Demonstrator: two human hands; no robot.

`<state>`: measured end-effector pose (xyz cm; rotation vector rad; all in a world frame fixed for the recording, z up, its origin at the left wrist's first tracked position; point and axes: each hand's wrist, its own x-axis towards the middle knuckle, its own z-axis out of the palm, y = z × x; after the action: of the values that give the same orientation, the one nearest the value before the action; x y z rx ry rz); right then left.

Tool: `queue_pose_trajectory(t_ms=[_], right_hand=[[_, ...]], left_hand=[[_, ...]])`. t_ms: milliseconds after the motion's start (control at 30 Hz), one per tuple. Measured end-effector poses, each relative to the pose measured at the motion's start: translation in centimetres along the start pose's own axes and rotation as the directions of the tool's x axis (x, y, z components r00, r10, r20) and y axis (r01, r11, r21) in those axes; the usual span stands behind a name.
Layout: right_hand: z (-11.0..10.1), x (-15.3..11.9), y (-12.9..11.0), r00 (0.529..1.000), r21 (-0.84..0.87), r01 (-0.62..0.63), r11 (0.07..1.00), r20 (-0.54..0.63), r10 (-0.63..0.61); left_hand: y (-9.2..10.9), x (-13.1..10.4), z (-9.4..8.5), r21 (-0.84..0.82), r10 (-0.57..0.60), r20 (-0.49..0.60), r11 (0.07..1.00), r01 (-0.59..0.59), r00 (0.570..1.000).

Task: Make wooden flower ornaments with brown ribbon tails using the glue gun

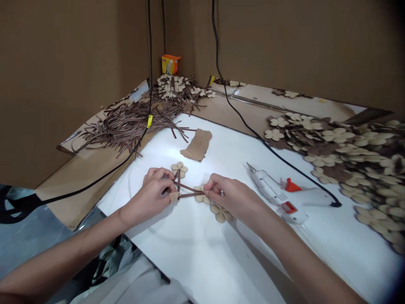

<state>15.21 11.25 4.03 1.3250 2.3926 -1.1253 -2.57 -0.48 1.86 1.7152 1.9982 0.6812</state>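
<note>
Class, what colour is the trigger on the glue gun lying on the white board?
The glue gun's trigger is red-orange, best seen in the head view.

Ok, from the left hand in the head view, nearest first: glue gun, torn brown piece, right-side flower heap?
1. Torn brown piece: ahead of the left hand, slightly right.
2. Glue gun: right, beyond the right hand.
3. Flower heap: far right.

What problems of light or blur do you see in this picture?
Head view: glare whitens the board left of the cardboard scrap; soft shadow lies beside the right forearm; the piled flowers look smeared toward the right edge; right corners darken.
</note>
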Motion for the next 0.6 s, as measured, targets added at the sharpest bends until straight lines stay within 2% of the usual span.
queue_pose_trajectory(t_ms=[500, 600], right_hand=[[0.18, 0.02, -0.41, 0.999, -0.068, -0.024, 0.997, -0.037, 0.021], [0.05, 0.18, -0.33, 1.000, -0.049, -0.011, 0.999, -0.009, 0.010]], left_hand=[[-0.65, 0.11, 0.08, -0.021, 0.009, 0.010, 1.000, -0.009, 1.000], [-0.92, 0.25, 0.22, -0.030, 0.006, 0.016, 1.000, -0.005, 1.000]])
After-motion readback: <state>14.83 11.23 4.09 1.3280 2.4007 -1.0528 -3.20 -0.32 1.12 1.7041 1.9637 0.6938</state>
